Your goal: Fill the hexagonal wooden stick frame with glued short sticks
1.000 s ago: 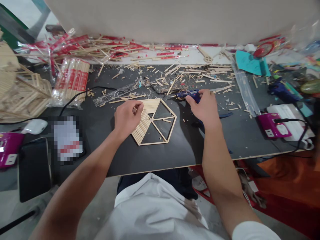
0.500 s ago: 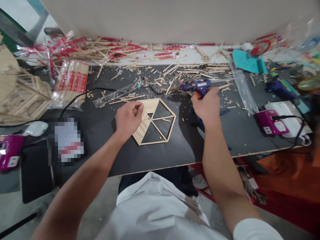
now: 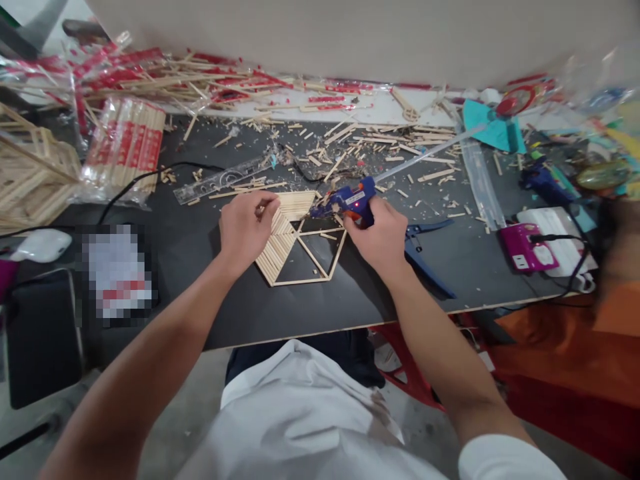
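Observation:
A hexagonal frame of wooden sticks lies flat on the dark tabletop, its left and upper-left sections filled with parallel sticks. My left hand is at the frame's left edge, fingers closed in a pinch; what they hold, if anything, is too small to make out. My right hand is wrapped round a blue glue gun, a clear glue stick rising from its back. The gun's nozzle is over the upper part of the frame, near the filled section. Whether it touches the sticks cannot be told.
Blue pliers lie right of my right hand. Wrapped chopstick packs, a clear ruler and stick scraps are behind. A phone is at left, a purple adapter at right. A second glue gun is at far right.
My right hand has brought the glue gun left and nearer, over the frame, uncovering the pliers. My left hand remains by the frame's left side. The view has shifted slightly.

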Action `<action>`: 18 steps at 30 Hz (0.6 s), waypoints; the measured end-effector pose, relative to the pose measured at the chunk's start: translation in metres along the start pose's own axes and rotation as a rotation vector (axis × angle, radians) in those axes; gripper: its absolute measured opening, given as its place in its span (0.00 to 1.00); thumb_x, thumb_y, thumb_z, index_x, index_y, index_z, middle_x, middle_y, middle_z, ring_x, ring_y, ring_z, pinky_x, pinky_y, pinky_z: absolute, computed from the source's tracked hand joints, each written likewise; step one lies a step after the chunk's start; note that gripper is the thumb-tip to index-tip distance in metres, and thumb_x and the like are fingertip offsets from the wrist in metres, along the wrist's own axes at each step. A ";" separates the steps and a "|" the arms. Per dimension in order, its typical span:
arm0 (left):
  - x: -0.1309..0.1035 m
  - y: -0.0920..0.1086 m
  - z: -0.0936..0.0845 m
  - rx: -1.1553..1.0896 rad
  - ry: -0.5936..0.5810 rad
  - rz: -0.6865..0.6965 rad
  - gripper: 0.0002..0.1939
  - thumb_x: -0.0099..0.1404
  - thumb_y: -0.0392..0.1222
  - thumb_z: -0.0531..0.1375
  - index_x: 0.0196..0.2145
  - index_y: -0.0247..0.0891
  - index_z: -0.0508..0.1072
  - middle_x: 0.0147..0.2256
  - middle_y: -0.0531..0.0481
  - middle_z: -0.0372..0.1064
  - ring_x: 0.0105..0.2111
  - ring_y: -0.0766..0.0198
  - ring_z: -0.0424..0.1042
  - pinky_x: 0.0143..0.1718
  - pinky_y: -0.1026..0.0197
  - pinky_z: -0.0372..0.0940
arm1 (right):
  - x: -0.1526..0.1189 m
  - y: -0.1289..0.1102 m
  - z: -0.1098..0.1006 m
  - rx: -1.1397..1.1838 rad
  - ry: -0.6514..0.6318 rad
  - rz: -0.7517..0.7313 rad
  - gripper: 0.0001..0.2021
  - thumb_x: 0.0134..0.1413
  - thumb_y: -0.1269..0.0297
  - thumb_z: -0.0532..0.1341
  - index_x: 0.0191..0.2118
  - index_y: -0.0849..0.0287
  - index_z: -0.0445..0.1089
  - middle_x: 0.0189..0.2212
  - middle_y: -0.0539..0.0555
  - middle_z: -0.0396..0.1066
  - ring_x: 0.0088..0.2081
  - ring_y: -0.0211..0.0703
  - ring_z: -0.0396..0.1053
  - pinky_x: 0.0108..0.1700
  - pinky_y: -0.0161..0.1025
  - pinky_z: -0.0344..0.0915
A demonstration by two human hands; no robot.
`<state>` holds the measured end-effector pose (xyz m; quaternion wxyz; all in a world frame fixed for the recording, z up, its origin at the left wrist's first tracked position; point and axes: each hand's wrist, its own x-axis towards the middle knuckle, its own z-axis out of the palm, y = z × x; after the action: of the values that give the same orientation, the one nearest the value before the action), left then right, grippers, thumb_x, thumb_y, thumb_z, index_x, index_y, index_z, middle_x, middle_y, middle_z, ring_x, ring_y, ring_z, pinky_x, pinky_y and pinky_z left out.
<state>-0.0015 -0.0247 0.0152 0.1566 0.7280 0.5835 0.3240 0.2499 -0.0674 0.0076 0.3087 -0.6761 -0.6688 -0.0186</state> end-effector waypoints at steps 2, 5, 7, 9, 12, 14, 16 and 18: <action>0.000 0.000 0.000 0.004 -0.007 0.006 0.09 0.71 0.44 0.60 0.42 0.42 0.81 0.39 0.48 0.82 0.39 0.57 0.77 0.45 0.56 0.69 | 0.001 0.000 0.004 0.016 -0.001 -0.024 0.07 0.57 0.61 0.62 0.41 0.54 0.68 0.37 0.60 0.76 0.41 0.58 0.75 0.46 0.52 0.71; 0.000 -0.001 0.002 -0.022 0.005 -0.001 0.09 0.72 0.43 0.59 0.43 0.42 0.79 0.40 0.49 0.82 0.39 0.59 0.79 0.44 0.58 0.69 | 0.002 -0.001 0.007 0.020 -0.042 -0.056 0.09 0.58 0.62 0.62 0.44 0.54 0.70 0.38 0.60 0.77 0.43 0.58 0.75 0.46 0.51 0.71; 0.000 -0.002 0.004 -0.040 0.020 -0.024 0.09 0.73 0.44 0.58 0.45 0.42 0.77 0.40 0.49 0.82 0.38 0.61 0.79 0.41 0.60 0.69 | 0.001 -0.003 0.009 0.021 -0.074 -0.068 0.09 0.59 0.64 0.62 0.46 0.55 0.70 0.39 0.61 0.77 0.44 0.59 0.75 0.47 0.51 0.71; 0.000 -0.003 0.006 -0.044 0.027 -0.037 0.09 0.73 0.45 0.57 0.45 0.42 0.75 0.39 0.50 0.83 0.36 0.63 0.79 0.38 0.61 0.68 | 0.000 -0.005 0.009 0.029 -0.086 -0.074 0.11 0.59 0.66 0.62 0.47 0.55 0.71 0.41 0.61 0.78 0.46 0.59 0.75 0.48 0.51 0.71; 0.000 -0.003 0.006 -0.044 0.022 -0.036 0.08 0.73 0.44 0.58 0.45 0.41 0.74 0.39 0.50 0.83 0.34 0.63 0.79 0.37 0.62 0.68 | -0.001 -0.006 0.010 0.045 -0.088 -0.078 0.11 0.58 0.67 0.62 0.48 0.56 0.71 0.41 0.61 0.78 0.45 0.59 0.76 0.48 0.51 0.71; 0.000 -0.002 0.006 -0.053 0.017 -0.042 0.08 0.73 0.44 0.58 0.45 0.41 0.74 0.39 0.49 0.83 0.36 0.63 0.79 0.37 0.61 0.68 | 0.000 -0.006 0.009 0.057 -0.094 -0.078 0.12 0.58 0.68 0.62 0.48 0.57 0.71 0.41 0.61 0.78 0.45 0.59 0.76 0.48 0.51 0.70; 0.000 -0.002 0.006 -0.063 0.010 -0.048 0.08 0.73 0.44 0.58 0.46 0.41 0.74 0.40 0.49 0.82 0.38 0.62 0.80 0.38 0.61 0.68 | 0.000 -0.006 0.009 0.071 -0.100 -0.074 0.11 0.58 0.69 0.62 0.47 0.58 0.71 0.40 0.62 0.77 0.45 0.59 0.76 0.49 0.51 0.70; 0.000 -0.002 0.007 -0.065 0.008 -0.053 0.09 0.73 0.44 0.58 0.46 0.40 0.74 0.40 0.48 0.82 0.39 0.61 0.80 0.39 0.60 0.69 | 0.000 -0.006 0.009 0.075 -0.107 -0.065 0.11 0.58 0.69 0.62 0.47 0.57 0.71 0.41 0.61 0.77 0.45 0.58 0.76 0.49 0.51 0.70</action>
<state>0.0013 -0.0235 0.0086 0.1860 0.7056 0.5924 0.3415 0.2408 -0.0638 0.0029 0.2967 -0.6419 -0.7064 0.0326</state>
